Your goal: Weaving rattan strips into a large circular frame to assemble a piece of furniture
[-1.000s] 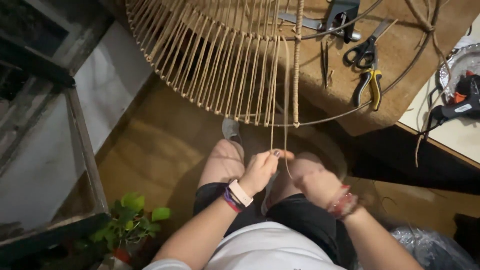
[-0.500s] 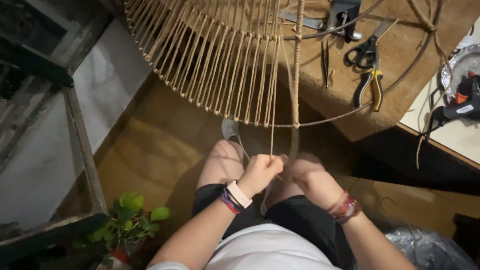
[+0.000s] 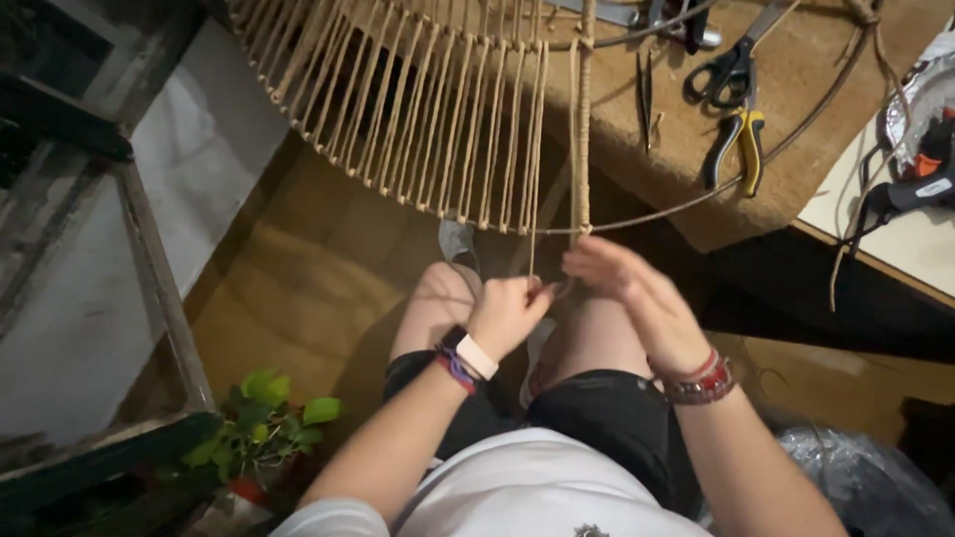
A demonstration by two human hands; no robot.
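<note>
A round wire frame hangs over my lap, its left part strung with many tan cords. My left hand is closed on a loose tan cord that drops from the last strung line. My right hand sits just right of it, fingers pinching at the cord beneath the frame's lower rim, near a cord-wrapped spoke. Both hands nearly touch above my knees.
On the brown tabletop behind the frame lie black scissors, yellow-handled pliers and thin tweezers. A glue gun rests at the right edge. A potted green plant stands on the floor at lower left.
Both hands have risen from my lap toward the frame's lower rim. The cord in my left hand now runs straighter and tighter.
</note>
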